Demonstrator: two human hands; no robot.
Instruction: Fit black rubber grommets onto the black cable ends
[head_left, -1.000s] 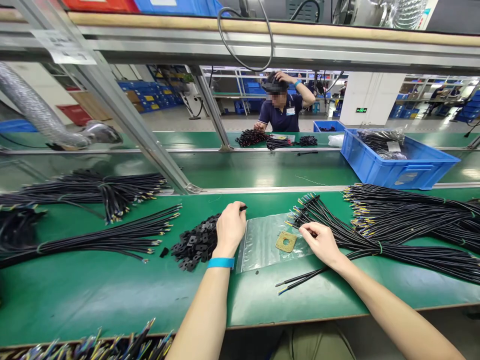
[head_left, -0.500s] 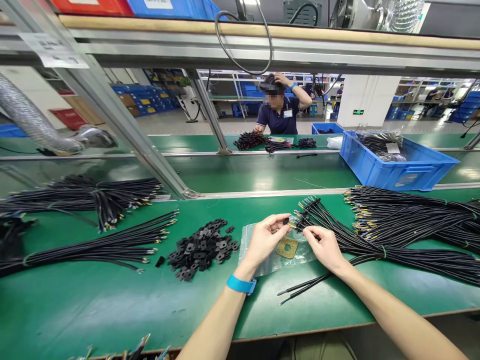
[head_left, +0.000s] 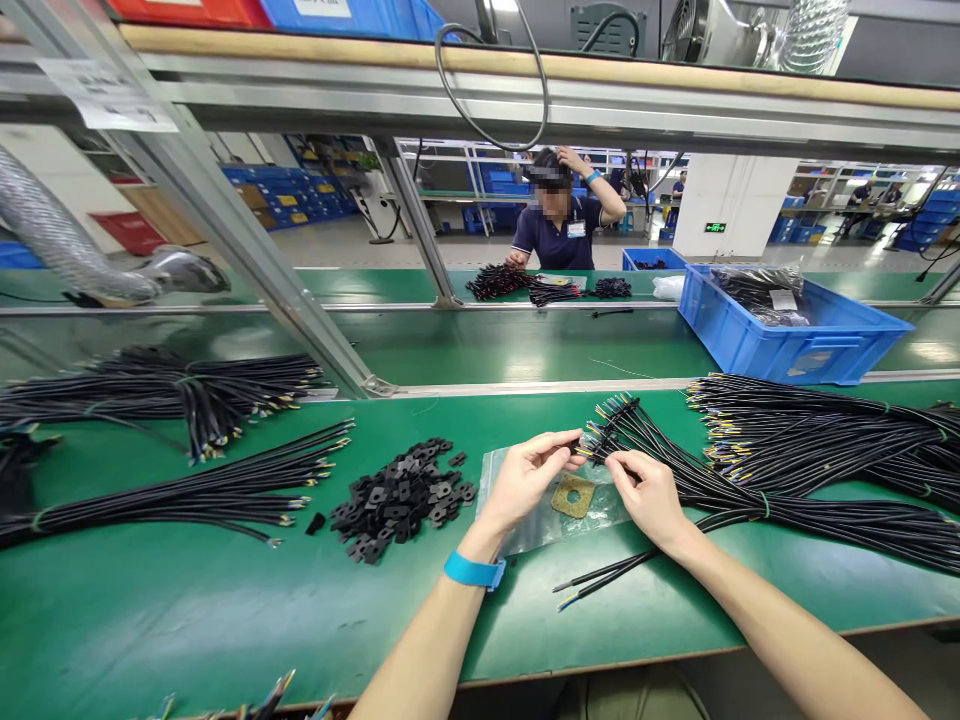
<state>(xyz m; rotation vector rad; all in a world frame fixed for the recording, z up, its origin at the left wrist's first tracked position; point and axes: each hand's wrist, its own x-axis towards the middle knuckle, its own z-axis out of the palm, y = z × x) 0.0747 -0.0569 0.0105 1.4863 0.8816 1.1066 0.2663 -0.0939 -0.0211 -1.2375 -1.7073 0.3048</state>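
My left hand pinches a small black piece at the stripped wire ends of a cable. My right hand is closed on a black cable just behind those ends. Beneath both hands lies a clear plastic bag with a yellowish square plate that has a round hole. The cable bundle fans out behind my right hand, tied with a green band. Left of my left hand is a pile of black flat pieces.
More black cable bundles lie at the right, and others at the left. A blue bin stands behind. Metal frame posts rise from the green bench. Across it sits a person, one hand raised to the head.
My left hand has turned slightly, and the black piece sits closer against the wire ends. My right hand has barely moved. The view has shifted a little.
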